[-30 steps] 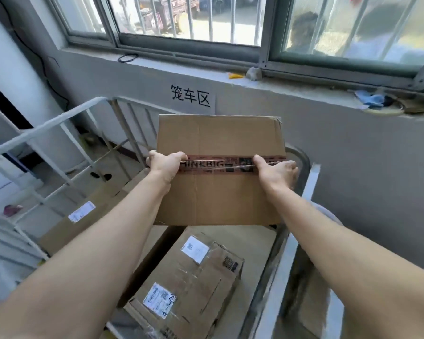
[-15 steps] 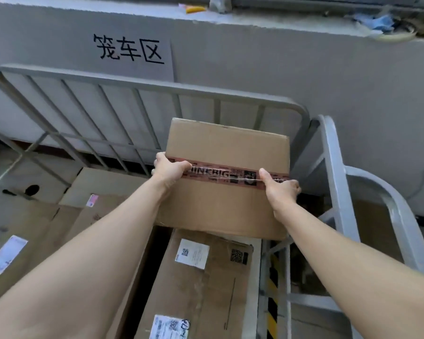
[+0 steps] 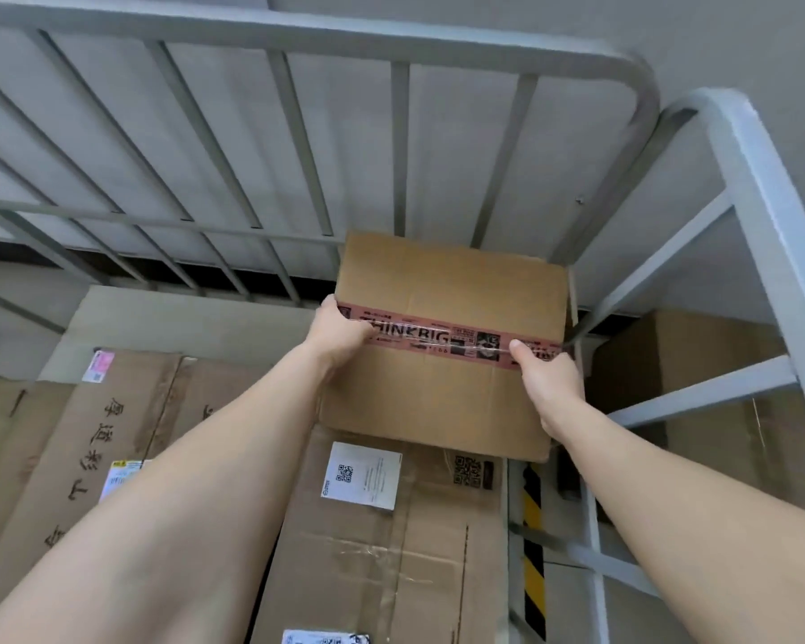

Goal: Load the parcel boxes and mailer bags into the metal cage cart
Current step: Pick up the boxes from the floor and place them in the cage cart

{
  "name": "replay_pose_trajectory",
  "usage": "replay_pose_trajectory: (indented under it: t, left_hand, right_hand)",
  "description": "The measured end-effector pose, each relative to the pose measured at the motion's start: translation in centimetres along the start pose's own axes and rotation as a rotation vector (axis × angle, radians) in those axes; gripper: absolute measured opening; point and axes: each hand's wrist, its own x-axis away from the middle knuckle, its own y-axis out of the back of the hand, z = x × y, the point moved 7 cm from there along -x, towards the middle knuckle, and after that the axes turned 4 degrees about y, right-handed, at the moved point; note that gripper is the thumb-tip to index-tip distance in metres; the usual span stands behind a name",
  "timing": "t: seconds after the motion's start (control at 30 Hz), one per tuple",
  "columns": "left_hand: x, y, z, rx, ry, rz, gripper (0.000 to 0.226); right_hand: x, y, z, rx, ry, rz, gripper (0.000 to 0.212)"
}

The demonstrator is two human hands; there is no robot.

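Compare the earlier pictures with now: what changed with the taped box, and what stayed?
The taped box has come down from window height into the far right corner of the cage cart, over the labelled box. The left hand and right hand kept gripping its sides. The other loaded boxes stayed put.

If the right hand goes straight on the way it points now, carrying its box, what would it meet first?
Probably the cage cart's back bars, behind the taped box that the right hand grips; depth is unclear.
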Motion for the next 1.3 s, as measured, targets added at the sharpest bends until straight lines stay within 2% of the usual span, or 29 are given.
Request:
replay_pose_trajectory:
  t: [0.2,0.57,0.63,0.77,0.87,1.0,1.17,1.3]
  left_hand:
    - [-2.0,-1.5,3.6,-0.064,0.044,0.035,0.037]
    - [-4.3,-3.9,8.7,-0.039,0.140,0.097,0.055]
    - [-4.5,-4.5,9.2,-0.037,0.154,0.105,0.053]
    - [-4.0,-5.3,10.4,-0.093,0.198,0.136,0.042]
    - [-3.1,-5.3,10.2,-0.100,0.206,0.112,0.048]
    - [-0.8,-4.6,7.4,-0.119,0.161,0.079,0.052]
    - [4.3,-2.5,1.1,-0.148,0.060,0.047,0.063]
    - [10.1,-0.1,-5.7,-0.135,-0.037,0.018,0.062]
  right_hand:
    - [-0.8,-2.0,-3.5,0.036,-0.058,0.016,0.072]
    - [-3.2,-5.6,-7.6,0.061,-0.130,0.167,0.086]
    - [-3.5,-5.7,-8.2,0.065,-0.141,0.202,0.083]
    - [-3.4,-6.1,-8.9,0.093,-0.134,0.264,0.063]
    - [-2.5,-5.9,-8.5,0.183,-0.112,0.243,0.065]
    - [-0.5,-5.4,-5.0,0.330,-0.017,0.230,0.054]
    - [3.9,-3.6,3.3,0.497,0.168,0.266,0.058]
    - [8.6,-0.1,11.6,0.462,0.317,0.297,0.054]
